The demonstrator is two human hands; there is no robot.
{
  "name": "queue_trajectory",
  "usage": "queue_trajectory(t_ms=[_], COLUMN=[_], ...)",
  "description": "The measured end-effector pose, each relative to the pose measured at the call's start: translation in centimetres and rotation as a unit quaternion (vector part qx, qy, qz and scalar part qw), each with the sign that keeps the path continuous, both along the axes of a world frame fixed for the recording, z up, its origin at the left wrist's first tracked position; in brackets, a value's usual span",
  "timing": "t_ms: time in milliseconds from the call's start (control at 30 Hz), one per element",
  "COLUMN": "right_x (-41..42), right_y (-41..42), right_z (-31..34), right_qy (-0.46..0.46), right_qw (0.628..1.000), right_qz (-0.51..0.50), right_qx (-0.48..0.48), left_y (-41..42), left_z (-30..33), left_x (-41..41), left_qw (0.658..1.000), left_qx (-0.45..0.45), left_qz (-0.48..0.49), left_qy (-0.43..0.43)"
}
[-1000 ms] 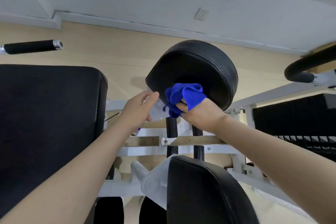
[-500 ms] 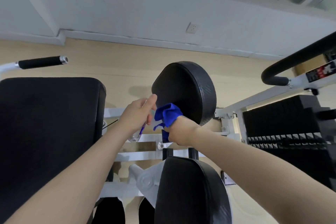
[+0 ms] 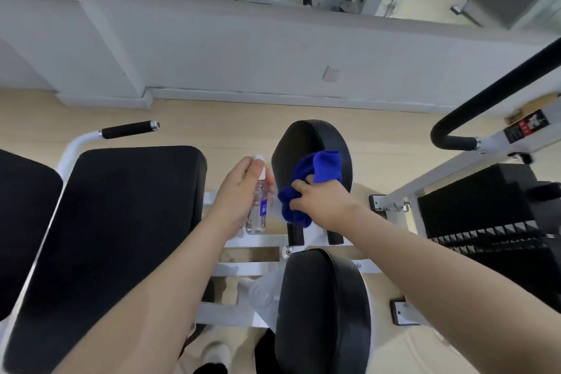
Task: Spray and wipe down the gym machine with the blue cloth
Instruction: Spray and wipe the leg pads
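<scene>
Head view, looking down: the right hand (image 3: 321, 200) grips the bunched blue cloth (image 3: 309, 185) and presses it against the near face of the upper round black pad (image 3: 306, 143) of the gym machine, so that the cloth spreads from the pad's middle down past its lower left edge, with the fingers curled into the folds. Just to the left of it, the left hand (image 3: 243, 188) holds a small clear spray bottle (image 3: 258, 209) upright, fingers wrapped round its body and the white nozzle at the top showing above the fingertips; bottle and cloth are near each other but apart. A second black pad (image 3: 324, 307) sits closer to the camera, below the right forearm, and covers part of the white frame (image 3: 243, 270) and the two dark posts under the upper pad. A wide black seat cushion (image 3: 106, 246) fills the left side, with a black-gripped handle (image 3: 130, 130) beyond it. On the right stand a curved black bar (image 3: 498, 94) and a dark weight stack (image 3: 485, 222). A wall socket (image 3: 331, 73) sits on the white wall above the pale floor. The bottle's label is too blurred to read, and the palm side of the right hand is hidden by the cloth.
</scene>
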State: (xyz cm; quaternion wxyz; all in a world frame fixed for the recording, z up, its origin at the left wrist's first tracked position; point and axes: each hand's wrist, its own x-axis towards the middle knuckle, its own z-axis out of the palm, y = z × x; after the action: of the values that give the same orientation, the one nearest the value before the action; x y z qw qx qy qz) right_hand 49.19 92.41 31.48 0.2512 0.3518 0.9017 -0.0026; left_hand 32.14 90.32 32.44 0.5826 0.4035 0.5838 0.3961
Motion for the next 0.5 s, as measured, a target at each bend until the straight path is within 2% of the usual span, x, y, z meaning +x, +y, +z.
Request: queue_trajectory(t_ms=[133,267,400,500], right_x=[0.2,1.4,3.0,4.3], right_y=[-2.1,-6.5,-11.4,-15.4], right_z=[3.5,5.2,5.2,5.6], right_qy=[0.130,0.241,0.252,0.246], right_qw=[0.979,0.915,0.879,0.853], right_qz=[-0.156,-0.324,-0.404,-0.460], right_qx=[0.020,-0.012,-0.018,-0.010], left_y=[-1.5,-3.8,-6.2,-8.5], left_z=[1.9,3.8,5.4,6.5], left_x=[0.5,1.6,3.6,5.6], left_qw=[0.999,0.994,0.991,0.975], left_qx=[0.002,0.009,-0.037,-0.113], left_qz=[-0.049,-0.105,-0.112,-0.143], left_qy=[0.005,-0.004,-0.055,-0.124])
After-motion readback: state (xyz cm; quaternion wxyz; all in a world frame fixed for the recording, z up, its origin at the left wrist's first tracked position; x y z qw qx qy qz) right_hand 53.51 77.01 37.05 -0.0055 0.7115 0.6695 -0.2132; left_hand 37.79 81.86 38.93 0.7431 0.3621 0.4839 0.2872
